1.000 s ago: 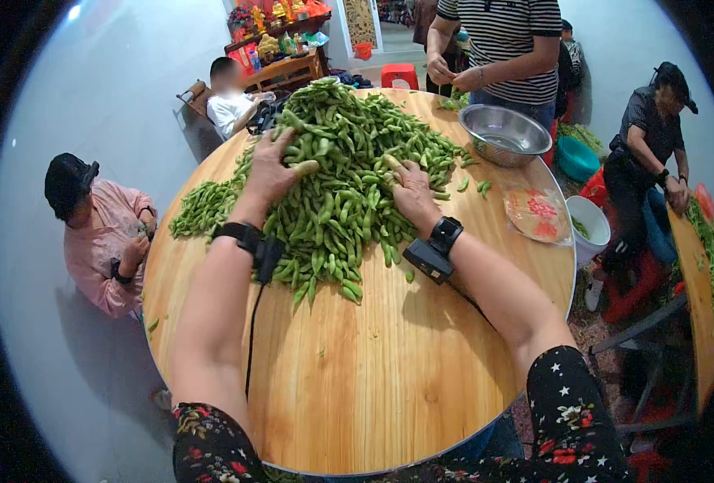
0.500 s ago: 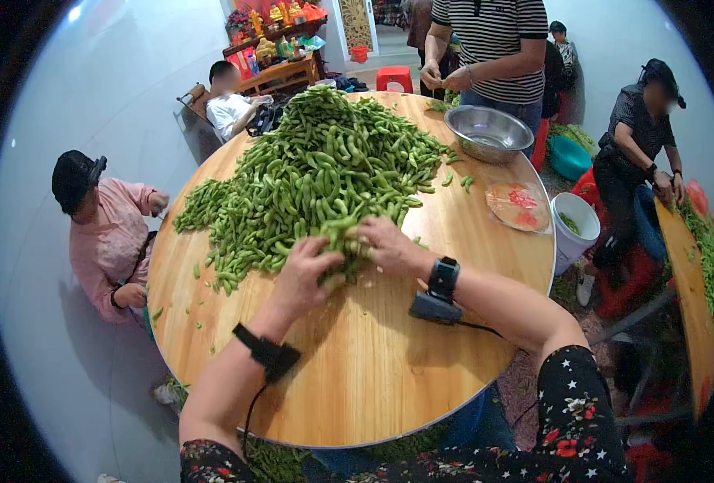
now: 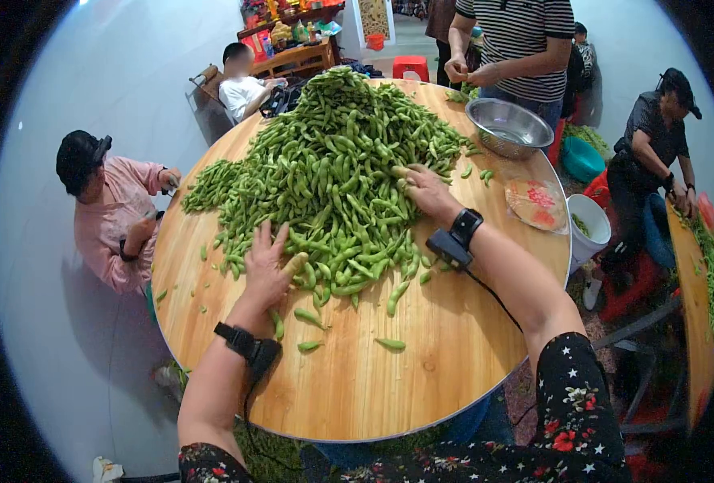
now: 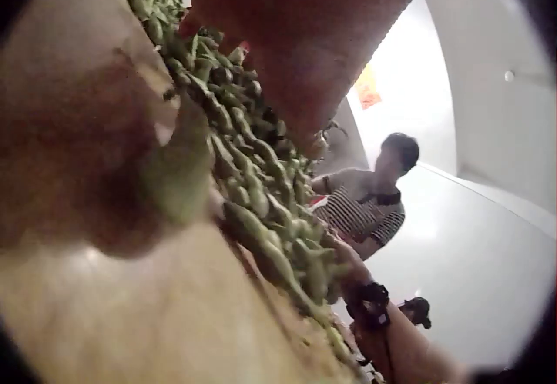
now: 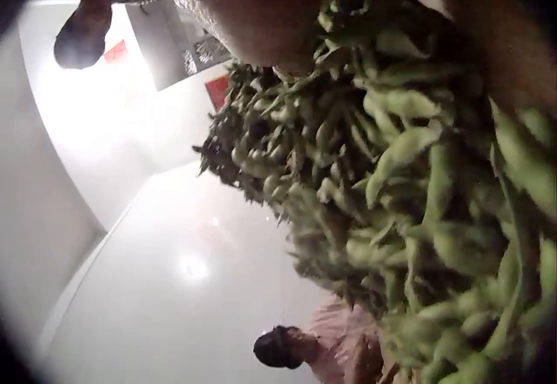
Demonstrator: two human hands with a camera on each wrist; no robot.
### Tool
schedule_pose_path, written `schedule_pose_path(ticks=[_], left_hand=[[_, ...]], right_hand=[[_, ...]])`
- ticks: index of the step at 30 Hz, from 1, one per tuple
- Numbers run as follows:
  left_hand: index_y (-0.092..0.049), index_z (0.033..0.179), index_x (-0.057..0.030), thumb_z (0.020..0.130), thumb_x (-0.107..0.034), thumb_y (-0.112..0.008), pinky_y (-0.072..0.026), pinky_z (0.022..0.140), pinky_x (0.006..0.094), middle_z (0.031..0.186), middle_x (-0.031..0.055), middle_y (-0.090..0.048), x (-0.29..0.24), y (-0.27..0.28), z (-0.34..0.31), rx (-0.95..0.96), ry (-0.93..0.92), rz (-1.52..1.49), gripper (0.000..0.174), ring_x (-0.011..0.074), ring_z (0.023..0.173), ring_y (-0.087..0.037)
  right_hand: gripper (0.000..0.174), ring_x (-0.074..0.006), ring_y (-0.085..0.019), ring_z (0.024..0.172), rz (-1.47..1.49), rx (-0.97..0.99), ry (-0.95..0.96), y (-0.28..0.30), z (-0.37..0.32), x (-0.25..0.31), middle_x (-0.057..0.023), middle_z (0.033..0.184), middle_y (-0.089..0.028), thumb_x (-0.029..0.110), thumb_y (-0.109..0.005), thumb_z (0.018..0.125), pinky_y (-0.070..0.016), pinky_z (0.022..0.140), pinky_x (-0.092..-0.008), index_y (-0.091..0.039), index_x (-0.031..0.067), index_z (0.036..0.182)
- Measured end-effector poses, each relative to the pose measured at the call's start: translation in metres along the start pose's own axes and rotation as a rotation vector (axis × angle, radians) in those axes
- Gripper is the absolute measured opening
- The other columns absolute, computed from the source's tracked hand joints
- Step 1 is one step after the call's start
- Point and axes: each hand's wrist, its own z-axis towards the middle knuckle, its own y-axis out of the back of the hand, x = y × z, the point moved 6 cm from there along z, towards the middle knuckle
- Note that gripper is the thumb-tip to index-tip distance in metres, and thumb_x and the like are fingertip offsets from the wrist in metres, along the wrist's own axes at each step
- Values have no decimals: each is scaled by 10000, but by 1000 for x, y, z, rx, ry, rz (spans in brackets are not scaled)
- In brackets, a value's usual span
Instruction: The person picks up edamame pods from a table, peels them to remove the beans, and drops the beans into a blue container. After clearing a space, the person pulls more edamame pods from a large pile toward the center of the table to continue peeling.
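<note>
A big heap of green soybean pods (image 3: 333,161) is piled on the round wooden table (image 3: 421,386). At the heap's front left edge, my left hand (image 3: 267,270) has its fingers spread against the pods, thumb pointing right. My right hand (image 3: 432,196) lies along the heap's right side, fingertips on the pods. In the right wrist view, pods (image 5: 409,158) fill the space beside that hand. A single pod (image 4: 178,162) shows close to the left hand in the left wrist view. Several loose pods (image 3: 390,344) lie on the wood in front of the heap.
A steel basin (image 3: 510,129) and a flat plastic packet (image 3: 538,205) are at the table's right side. Beyond that edge stands a white bucket (image 3: 588,229). A person in pink (image 3: 119,209) sits left; another in stripes (image 3: 518,48) stands behind the basin.
The hands went from the heap's upper sides to its front, close together on pods. Now they are apart, left hand at front left, right hand at the right side; pods lie scattered in front.
</note>
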Motion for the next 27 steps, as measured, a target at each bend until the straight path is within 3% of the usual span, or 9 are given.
schedule_pose_path(ticks=[3,8,13,15,18,22,24,26,27], left_hand=[[-433,1387,-209,790,-596,-594,-164,1076,552,1467,289,-224,-15,-20,-5,155,15,-69,730,451,1369,-183],[-462,1349,-126,701,-498,-715,-236,1084,516,1453,257,-271,-81,-12,-38,218,-321,-98,789,479,1327,-248],[-477,1333,-129,713,-545,-683,-269,1062,523,1421,212,-351,-116,12,-83,320,-357,-173,774,461,1291,-320],[-518,1296,-131,717,-553,-679,-297,1042,527,1413,215,-360,-121,18,-94,412,-405,-46,734,455,1273,-349],[-543,1273,-126,734,-571,-660,-318,1027,527,1405,231,-364,-116,31,-69,319,-348,-138,708,443,1270,-364],[-492,1306,-100,816,-469,-636,-310,1057,465,1425,251,-327,-64,13,-12,90,-130,64,631,417,1280,-363],[-510,1283,-87,822,-475,-622,-316,1047,477,1406,238,-359,-38,-17,2,89,-130,-21,613,416,1274,-373],[-528,1260,-74,829,-481,-607,-322,1037,488,1387,226,-391,-42,-17,1,87,-128,-110,599,414,1267,-383],[-531,1246,-60,840,-452,-597,-326,1035,477,1365,224,-418,-67,-8,-9,201,-183,-211,568,405,1256,-397]], right_hand=[[310,-347,-442,1152,63,48,76,5,-42,64,-143,1243,-484,211,-549,854,-368,964,-488,-632,247,1151],[363,-351,-394,1185,-56,105,311,-6,-102,129,-143,1251,-465,160,-587,798,-368,927,-492,-622,204,1157],[329,-339,-393,1200,1,300,351,3,-138,166,-110,1261,-467,183,-589,810,-347,918,-502,-620,218,1136],[297,-336,-376,1237,-93,506,351,3,-144,175,-114,1322,-442,211,-567,840,-335,930,-522,-627,232,1130],[322,-346,-342,1301,-78,334,329,1,-104,168,-141,1379,-414,173,-586,839,-326,997,-513,-621,233,1153],[321,-345,-366,1270,-162,103,269,-25,-50,142,-166,1348,-437,224,-543,859,-320,987,-546,-618,242,1171],[351,-358,-429,1200,-43,146,311,-40,-48,136,-188,1290,-481,207,-537,850,-364,986,-495,-606,208,1194],[339,-359,-493,1107,34,366,394,-45,-69,153,-191,1198,-529,192,-528,847,-415,949,-431,-609,152,1174],[312,-358,-530,1032,65,416,480,-38,-83,163,-183,1137,-545,186,-519,852,-435,919,-430,-614,113,1140]])
